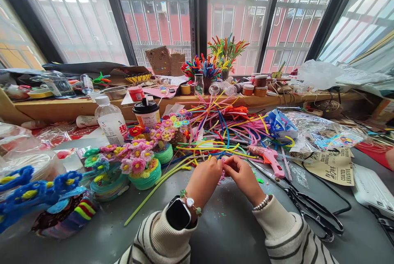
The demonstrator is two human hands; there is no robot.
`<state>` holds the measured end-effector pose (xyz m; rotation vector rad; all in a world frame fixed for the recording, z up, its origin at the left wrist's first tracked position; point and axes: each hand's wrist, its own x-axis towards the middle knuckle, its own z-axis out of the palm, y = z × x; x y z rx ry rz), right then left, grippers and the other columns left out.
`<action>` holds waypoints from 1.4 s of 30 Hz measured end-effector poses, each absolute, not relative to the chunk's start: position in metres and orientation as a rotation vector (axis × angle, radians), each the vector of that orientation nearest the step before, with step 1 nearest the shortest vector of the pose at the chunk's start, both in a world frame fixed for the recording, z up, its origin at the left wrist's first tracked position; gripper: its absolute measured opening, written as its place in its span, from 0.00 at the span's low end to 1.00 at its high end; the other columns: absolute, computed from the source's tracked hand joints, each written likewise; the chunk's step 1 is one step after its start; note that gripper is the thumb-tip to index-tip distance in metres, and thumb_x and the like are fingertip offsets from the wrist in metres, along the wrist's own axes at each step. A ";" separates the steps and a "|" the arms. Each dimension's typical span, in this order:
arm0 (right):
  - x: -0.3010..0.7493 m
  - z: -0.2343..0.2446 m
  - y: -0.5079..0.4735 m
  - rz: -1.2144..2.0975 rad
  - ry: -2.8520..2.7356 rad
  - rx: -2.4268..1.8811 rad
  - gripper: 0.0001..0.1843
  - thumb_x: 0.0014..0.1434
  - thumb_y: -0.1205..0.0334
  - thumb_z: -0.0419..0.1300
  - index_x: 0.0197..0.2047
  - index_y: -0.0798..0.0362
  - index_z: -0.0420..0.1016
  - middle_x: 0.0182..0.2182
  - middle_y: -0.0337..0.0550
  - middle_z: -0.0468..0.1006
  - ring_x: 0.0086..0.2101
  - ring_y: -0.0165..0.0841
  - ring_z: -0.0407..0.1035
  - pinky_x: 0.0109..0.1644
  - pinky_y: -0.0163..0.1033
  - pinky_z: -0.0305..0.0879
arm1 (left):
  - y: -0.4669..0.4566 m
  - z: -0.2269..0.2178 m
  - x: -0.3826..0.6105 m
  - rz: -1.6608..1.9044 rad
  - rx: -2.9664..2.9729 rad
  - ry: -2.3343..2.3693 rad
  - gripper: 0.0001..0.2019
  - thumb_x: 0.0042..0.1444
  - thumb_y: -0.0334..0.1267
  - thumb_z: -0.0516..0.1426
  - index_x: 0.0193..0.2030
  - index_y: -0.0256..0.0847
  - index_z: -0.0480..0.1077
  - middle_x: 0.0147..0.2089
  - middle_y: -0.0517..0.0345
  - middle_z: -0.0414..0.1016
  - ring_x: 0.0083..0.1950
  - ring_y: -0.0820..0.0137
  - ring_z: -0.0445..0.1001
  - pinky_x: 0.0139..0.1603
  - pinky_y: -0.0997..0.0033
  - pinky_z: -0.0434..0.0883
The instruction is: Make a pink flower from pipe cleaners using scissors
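Observation:
My left hand (pixel 205 177) and my right hand (pixel 244 177) meet above the grey table, fingers closed and fingertips together. Between them shows a small pink fuzzy piece (pixel 222 178), which looks like pipe cleaner; most of it is hidden by the fingers. Right behind my hands spreads a heap of coloured pipe cleaners (pixel 234 122). To the left of my left hand stand pots of pipe-cleaner flowers (pixel 144 165), and a long yellow-green pipe cleaner (pixel 143 205) lies nearby. A pink glue gun (pixel 272 160) rests to the right of my right hand.
Black-handled scissors (pixel 310 210) lie at the right, near a sandpaper sheet (pixel 335 167) and a white device (pixel 374 188). A plastic bottle (pixel 111 122) and a lidded cup (pixel 147 113) stand at the left. Behind runs a cluttered wooden ledge (pixel 172 104) under windows.

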<state>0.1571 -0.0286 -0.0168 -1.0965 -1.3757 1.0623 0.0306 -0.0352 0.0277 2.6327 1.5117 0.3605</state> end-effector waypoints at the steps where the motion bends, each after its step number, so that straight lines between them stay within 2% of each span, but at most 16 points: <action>1: 0.157 -0.017 -0.029 1.060 -1.372 -1.097 0.15 0.45 0.50 0.59 0.27 0.55 0.67 0.23 0.39 0.69 0.25 0.30 0.66 0.30 0.37 0.66 | -0.035 0.028 0.031 0.347 2.644 1.517 0.11 0.53 0.25 0.44 0.35 0.33 0.65 0.33 0.46 0.68 0.32 0.66 0.70 0.33 0.69 0.65; 8: 0.158 -0.020 -0.027 1.045 -1.365 -1.107 0.15 0.45 0.50 0.59 0.27 0.54 0.67 0.23 0.39 0.70 0.25 0.30 0.66 0.28 0.36 0.65 | -0.032 0.030 0.033 0.251 2.738 1.502 0.12 0.52 0.23 0.44 0.36 0.33 0.66 0.34 0.44 0.69 0.33 0.64 0.70 0.31 0.69 0.65; 14: 0.159 -0.019 -0.027 0.897 -1.413 -1.228 0.12 0.48 0.53 0.56 0.27 0.54 0.66 0.22 0.39 0.69 0.20 0.29 0.62 0.24 0.35 0.60 | -0.023 0.023 0.030 0.281 2.754 1.471 0.09 0.55 0.30 0.45 0.36 0.35 0.65 0.34 0.45 0.69 0.32 0.63 0.70 0.30 0.68 0.64; 19: 0.158 -0.017 -0.028 0.862 -1.423 -1.231 0.11 0.49 0.54 0.56 0.26 0.54 0.66 0.23 0.40 0.70 0.22 0.30 0.62 0.25 0.36 0.59 | -0.023 0.023 0.028 0.363 2.668 1.470 0.08 0.54 0.34 0.47 0.35 0.36 0.65 0.34 0.46 0.69 0.32 0.64 0.70 0.31 0.69 0.64; 23: 0.160 -0.015 -0.029 0.854 -1.331 -1.176 0.11 0.49 0.54 0.56 0.28 0.54 0.66 0.23 0.40 0.69 0.22 0.29 0.62 0.25 0.34 0.59 | -0.019 0.021 0.024 0.721 2.360 1.337 0.07 0.51 0.38 0.51 0.29 0.38 0.66 0.30 0.51 0.70 0.33 0.65 0.70 0.34 0.69 0.64; 26: 0.161 -0.012 -0.030 0.879 -1.225 -1.095 0.11 0.50 0.55 0.56 0.31 0.54 0.65 0.24 0.39 0.69 0.24 0.29 0.62 0.24 0.32 0.59 | -0.015 0.015 0.022 0.928 1.820 1.055 0.09 0.46 0.42 0.55 0.29 0.37 0.66 0.28 0.54 0.72 0.31 0.68 0.71 0.32 0.71 0.66; 30: 0.161 -0.010 -0.031 0.905 -1.195 -1.038 0.10 0.49 0.56 0.57 0.32 0.54 0.65 0.25 0.38 0.69 0.26 0.28 0.63 0.26 0.31 0.59 | -0.016 0.009 0.020 0.950 1.277 0.881 0.12 0.40 0.40 0.60 0.31 0.36 0.67 0.27 0.57 0.72 0.30 0.71 0.71 0.33 0.71 0.67; 35: 0.160 -0.006 -0.034 0.866 -1.317 -1.003 0.08 0.50 0.60 0.57 0.34 0.53 0.65 0.29 0.39 0.71 0.29 0.29 0.65 0.31 0.33 0.62 | -0.023 0.009 0.018 1.000 0.999 0.767 0.11 0.39 0.35 0.61 0.31 0.35 0.68 0.30 0.57 0.72 0.31 0.74 0.71 0.36 0.74 0.67; 42: 0.159 -0.004 -0.039 0.424 -1.635 -1.050 0.06 0.52 0.68 0.53 0.34 0.52 0.69 0.29 0.40 0.72 0.27 0.29 0.65 0.32 0.34 0.62 | -0.026 0.008 0.017 1.060 0.876 0.821 0.14 0.38 0.32 0.62 0.33 0.36 0.64 0.27 0.58 0.73 0.29 0.73 0.72 0.34 0.74 0.69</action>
